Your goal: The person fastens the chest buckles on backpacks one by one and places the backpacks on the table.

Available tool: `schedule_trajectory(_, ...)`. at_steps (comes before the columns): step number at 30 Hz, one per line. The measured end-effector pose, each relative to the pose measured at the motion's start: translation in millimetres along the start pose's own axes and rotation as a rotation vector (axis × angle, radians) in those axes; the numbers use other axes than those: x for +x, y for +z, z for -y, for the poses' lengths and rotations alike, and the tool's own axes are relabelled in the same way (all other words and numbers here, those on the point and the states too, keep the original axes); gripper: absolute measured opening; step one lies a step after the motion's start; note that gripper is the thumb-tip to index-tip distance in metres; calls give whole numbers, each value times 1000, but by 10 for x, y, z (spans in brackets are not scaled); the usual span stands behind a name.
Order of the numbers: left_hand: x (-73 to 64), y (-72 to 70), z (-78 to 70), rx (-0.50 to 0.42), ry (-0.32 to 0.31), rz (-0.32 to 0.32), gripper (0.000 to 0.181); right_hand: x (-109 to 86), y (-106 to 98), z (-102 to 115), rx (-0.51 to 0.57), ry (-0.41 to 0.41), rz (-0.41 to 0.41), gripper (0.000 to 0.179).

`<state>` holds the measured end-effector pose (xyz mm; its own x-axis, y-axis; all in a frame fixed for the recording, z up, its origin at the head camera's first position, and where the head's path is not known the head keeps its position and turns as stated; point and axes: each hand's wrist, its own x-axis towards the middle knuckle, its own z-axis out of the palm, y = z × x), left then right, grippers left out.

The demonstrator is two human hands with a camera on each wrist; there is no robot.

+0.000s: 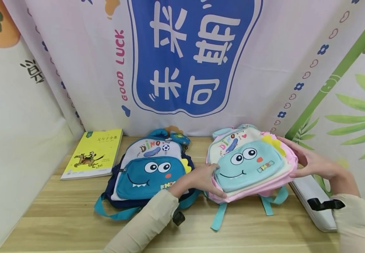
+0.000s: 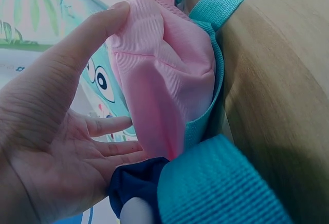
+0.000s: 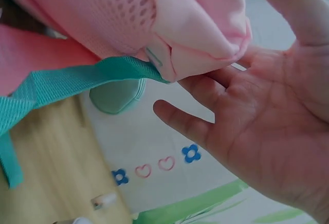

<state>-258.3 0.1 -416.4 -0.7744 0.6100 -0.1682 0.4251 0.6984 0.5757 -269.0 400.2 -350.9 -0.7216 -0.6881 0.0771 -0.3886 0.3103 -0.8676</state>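
Observation:
A pink and mint kids' backpack (image 1: 249,165) with a cartoon dinosaur face lies face up, tilted, on the right of the table. My left hand (image 1: 205,178) grips its lower left corner, with the thumb on the pink side panel (image 2: 154,70) and the fingers by the front pocket. At the opposite side my right hand (image 1: 315,162) holds the right edge, thumb and fingers spread around the pink corner (image 3: 205,34); the little finger is off the fabric. Mint straps (image 1: 219,216) hang out below the backpack. Left of it, partly behind my left wrist, lies a blue dinosaur backpack (image 1: 144,175).
A yellow book (image 1: 95,151) lies at the back left of the wooden table (image 1: 59,218). Near my right forearm is a long white case (image 1: 312,202). Printed cloth (image 1: 91,70) hangs along the table's back edge and both sides.

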Motion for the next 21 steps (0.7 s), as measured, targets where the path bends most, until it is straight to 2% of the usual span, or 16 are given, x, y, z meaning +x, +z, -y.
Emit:
schedule_trajectory(4, 11, 12, 8, -19, 21, 2, 111, 37, -15, 140, -50, -3, -25, 109)
schedule_trajectory(8, 13, 36, 1, -37, 44, -3, 111, 86, -3, 321, -118, 0, -82, 101)
schedule_trajectory(13, 7, 49, -34, -58, 56, -12, 112, 168, 22, 493, -214, 35, -148, 97)
schedule_trajectory(21, 5, 73, -51, -62, 63, -28, 112, 288, 53, 716, -309, 82, -181, 93)
